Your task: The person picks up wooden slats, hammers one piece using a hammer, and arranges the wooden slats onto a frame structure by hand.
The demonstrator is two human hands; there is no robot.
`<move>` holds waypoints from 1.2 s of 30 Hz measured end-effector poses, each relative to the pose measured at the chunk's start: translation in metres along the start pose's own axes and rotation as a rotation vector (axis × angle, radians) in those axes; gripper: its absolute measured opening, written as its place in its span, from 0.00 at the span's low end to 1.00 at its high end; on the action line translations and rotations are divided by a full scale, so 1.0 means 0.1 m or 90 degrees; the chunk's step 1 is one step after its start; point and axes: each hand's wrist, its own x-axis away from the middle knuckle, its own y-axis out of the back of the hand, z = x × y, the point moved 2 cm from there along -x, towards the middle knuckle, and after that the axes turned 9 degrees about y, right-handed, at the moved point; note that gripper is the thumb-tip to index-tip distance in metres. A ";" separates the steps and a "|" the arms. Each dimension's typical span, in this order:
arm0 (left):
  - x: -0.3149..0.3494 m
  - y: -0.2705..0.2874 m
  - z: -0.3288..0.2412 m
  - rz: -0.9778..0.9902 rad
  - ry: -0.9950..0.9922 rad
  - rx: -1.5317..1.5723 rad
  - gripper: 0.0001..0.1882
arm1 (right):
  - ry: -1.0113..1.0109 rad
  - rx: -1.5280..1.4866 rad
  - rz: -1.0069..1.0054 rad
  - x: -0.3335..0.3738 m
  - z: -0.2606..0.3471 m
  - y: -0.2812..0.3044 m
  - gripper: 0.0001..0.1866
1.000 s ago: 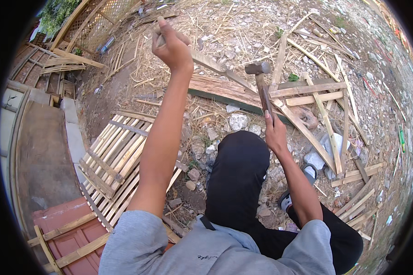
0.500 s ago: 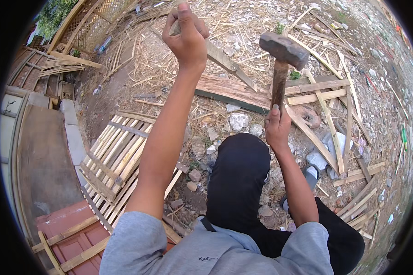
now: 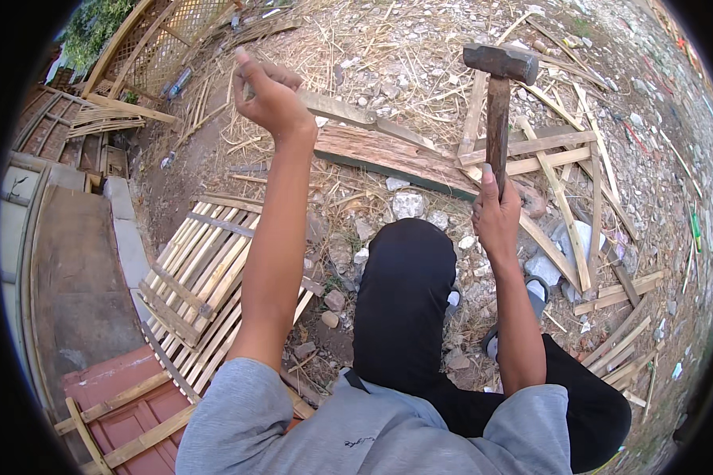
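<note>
My left hand is closed round the near end of a long wooden slat, thumb pointing up. The slat slopes to the right, and its far end reaches the thick weathered beam lying on the ground. In my right hand is a hammer, gripped low on its worn wooden handle. Its heavy dark metal head is at the top, raised above the ground beyond the beam's right end. Another slat meets the far end of the held one, just left of the hammer; whether they are joined I cannot tell.
Crossed loose slats lie to the right, by a pale rock and my foot. On the left stands a slatted wooden panel, with a red door-like panel nearer me. Rubble, white stones and straw-like splinters cover the ground.
My left hand has moved left and lower, and the slat now lies at a flatter slope. The hammer has shifted a little to the right and stands more upright.
</note>
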 end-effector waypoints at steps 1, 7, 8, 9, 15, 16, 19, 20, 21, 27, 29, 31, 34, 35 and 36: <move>-0.10 0.16 -0.12 -0.062 -0.026 -0.028 0.23 | 0.001 -0.006 0.001 0.04 -0.03 -0.03 0.25; 0.05 0.71 0.26 -0.144 -0.039 0.182 0.18 | -0.093 -0.075 -0.022 0.27 -0.31 0.02 0.21; 0.16 0.88 0.52 -0.181 0.014 0.149 0.15 | -0.111 -0.092 -0.021 0.29 -0.39 -0.01 0.20; 0.33 1.09 0.83 -0.221 0.068 0.115 0.13 | -0.130 -0.106 -0.018 0.30 -0.47 -0.04 0.20; 1.74 1.78 1.89 -0.397 0.468 -0.021 0.17 | -0.260 -0.049 -0.012 0.39 -0.80 0.00 0.21; 1.81 1.85 1.92 -0.403 0.470 -0.024 0.17 | -0.262 -0.041 -0.011 0.40 -0.83 0.00 0.21; 1.98 2.04 2.10 -0.300 0.529 -0.064 0.22 | -0.258 -0.007 -0.003 0.44 -0.95 0.02 0.22; 1.97 2.19 2.20 -0.180 0.573 -0.120 0.24 | -0.244 0.053 0.027 0.44 -0.98 -0.02 0.23; 1.96 2.35 2.30 -0.057 0.612 -0.175 0.27 | -0.228 0.112 0.056 0.44 -1.02 -0.05 0.24; 1.54 1.89 2.30 0.360 0.668 -0.537 0.28 | -0.158 0.285 0.131 0.53 -1.23 -0.02 0.26; 1.47 1.70 2.28 0.291 0.757 -0.538 0.26 | -0.163 0.273 0.155 0.56 -1.20 -0.11 0.26; 1.44 1.81 2.41 0.276 0.729 -0.560 0.26 | -0.167 0.261 0.174 0.57 -1.21 -0.16 0.26; 1.52 1.82 2.24 0.313 0.687 -0.546 0.27 | -0.199 0.249 0.208 0.59 -1.30 -0.20 0.27; 1.59 1.78 2.09 0.337 0.627 -0.650 0.28 | -0.184 0.264 0.190 0.58 -1.30 -0.18 0.26; 1.65 1.76 2.00 0.358 0.563 -0.752 0.28 | -0.169 0.280 0.173 0.58 -1.31 -0.16 0.26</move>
